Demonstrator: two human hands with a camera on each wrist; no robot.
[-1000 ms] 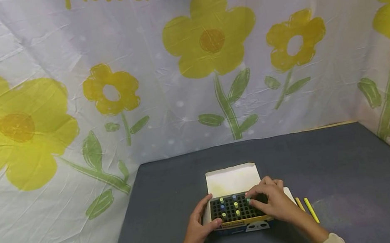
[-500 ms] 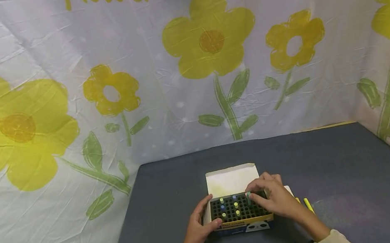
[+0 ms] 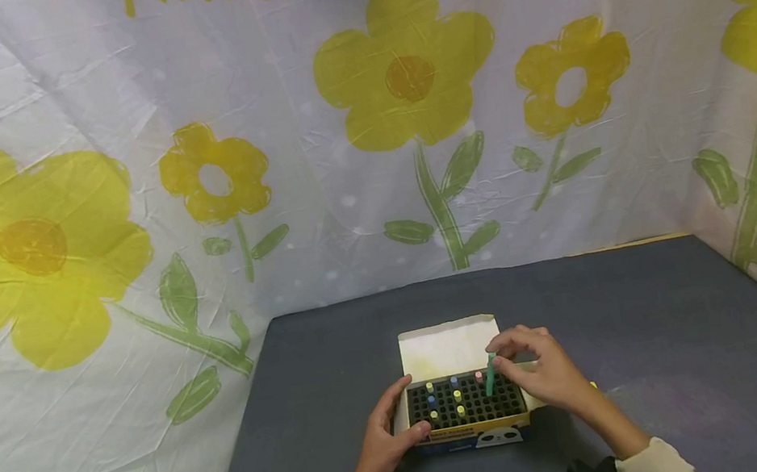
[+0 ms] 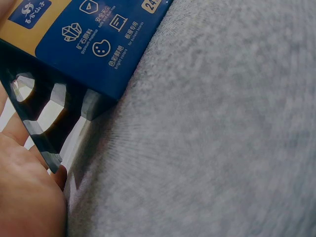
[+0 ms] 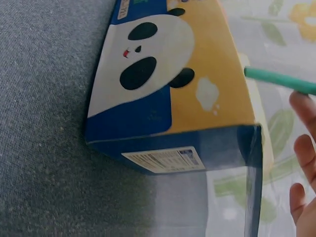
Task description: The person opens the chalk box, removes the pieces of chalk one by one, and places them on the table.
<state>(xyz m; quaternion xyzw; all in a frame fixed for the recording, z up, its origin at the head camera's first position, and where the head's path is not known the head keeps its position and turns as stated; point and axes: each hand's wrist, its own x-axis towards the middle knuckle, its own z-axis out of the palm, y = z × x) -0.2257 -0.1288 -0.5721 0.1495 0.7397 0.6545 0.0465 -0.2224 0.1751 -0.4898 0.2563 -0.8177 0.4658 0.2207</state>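
A white fabric backdrop point(image 3: 320, 236) printed with yellow flowers forms the rear and sides of the station. Below it extends the bench point(image 3: 697, 351), covered in dark grey cloth. The box point(image 3: 447, 448), blue and yellow with a panda printed on its front, sits on the near part of the bench, its white lid point(image 3: 450, 348) folded open to the rear. A black tray point(image 3: 479, 414) of round holes fills the box. The left hand point(image 3: 387, 433) spans the left end of the box, thumb at the front; its grip holds the box. The right hand point(image 3: 545, 368) is above the right end; its grip pinches the upper part of a green stick point(image 3: 491, 376). The stick is tilted over the tray; I cannot tell whether its lower end enters a hole. Small yellow, blue and pink stick tops stand in the holes, the pink top point(image 3: 479, 377) nearest the green stick.
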